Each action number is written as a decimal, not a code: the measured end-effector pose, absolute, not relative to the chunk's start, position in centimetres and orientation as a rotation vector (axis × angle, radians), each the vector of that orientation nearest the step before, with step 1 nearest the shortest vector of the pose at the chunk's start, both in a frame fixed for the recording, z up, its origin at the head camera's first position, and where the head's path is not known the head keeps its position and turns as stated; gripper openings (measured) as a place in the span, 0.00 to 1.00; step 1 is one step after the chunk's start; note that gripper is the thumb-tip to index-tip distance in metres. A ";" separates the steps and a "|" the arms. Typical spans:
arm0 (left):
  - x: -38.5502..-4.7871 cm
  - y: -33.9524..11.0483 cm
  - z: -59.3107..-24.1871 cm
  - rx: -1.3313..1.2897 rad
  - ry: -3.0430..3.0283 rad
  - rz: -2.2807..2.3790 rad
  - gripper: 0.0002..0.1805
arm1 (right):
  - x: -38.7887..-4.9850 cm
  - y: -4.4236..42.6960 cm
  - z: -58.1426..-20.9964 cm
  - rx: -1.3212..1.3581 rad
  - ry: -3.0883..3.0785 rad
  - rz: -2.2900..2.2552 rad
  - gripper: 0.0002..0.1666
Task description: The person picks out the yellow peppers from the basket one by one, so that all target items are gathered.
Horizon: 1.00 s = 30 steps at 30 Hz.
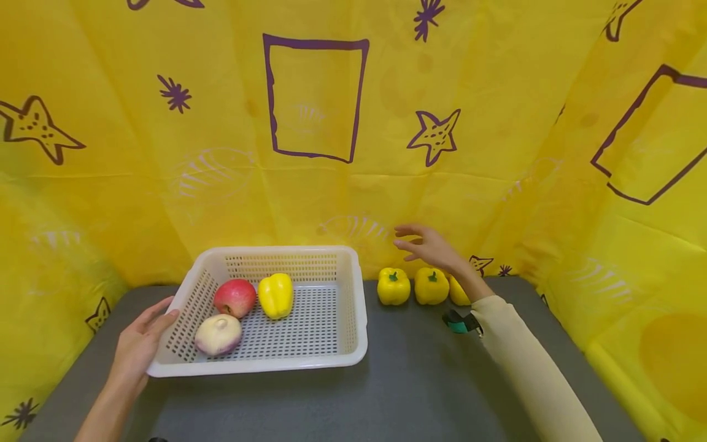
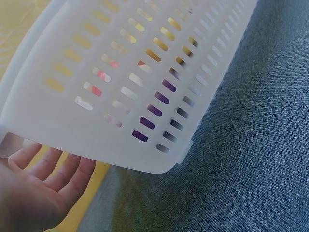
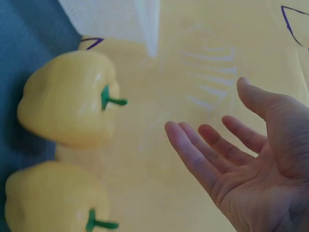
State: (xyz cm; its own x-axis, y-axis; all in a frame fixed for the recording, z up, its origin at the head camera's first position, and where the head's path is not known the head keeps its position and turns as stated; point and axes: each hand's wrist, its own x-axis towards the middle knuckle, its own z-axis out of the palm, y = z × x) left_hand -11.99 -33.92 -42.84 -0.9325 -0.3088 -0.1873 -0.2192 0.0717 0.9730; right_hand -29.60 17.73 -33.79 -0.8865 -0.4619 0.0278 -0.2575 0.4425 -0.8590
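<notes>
A white slotted plastic basket stands left of centre on the dark table. My left hand grips its left rim; in the left wrist view the fingers curl beneath the edge. Inside the basket are a red apple, a white and purple turnip and a yellow bell pepper. Right of the basket, two yellow bell peppers sit side by side. My forearm partly covers a third yellow one. Above them hovers my right hand, fingers spread loosely, holding nothing.
Yellow cloth with purple drawings hangs behind the table and along both sides. The dark grey table top extends in front of the peppers. A black and green strap is on my right wrist.
</notes>
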 end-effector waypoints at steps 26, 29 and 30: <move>-12.0 -34.1 -43.0 0.536 -2.237 -2.010 0.34 | -29.9 8.7 -33.1 -0.759 2.413 -1.520 0.29; -12.0 -34.1 -43.0 0.527 -2.231 -2.027 0.33 | -29.8 7.4 -33.5 -0.766 2.413 -1.504 0.29; -12.0 -34.1 -43.0 0.526 -2.227 -2.032 0.33 | -29.7 6.9 -33.6 -0.764 2.405 -1.499 0.29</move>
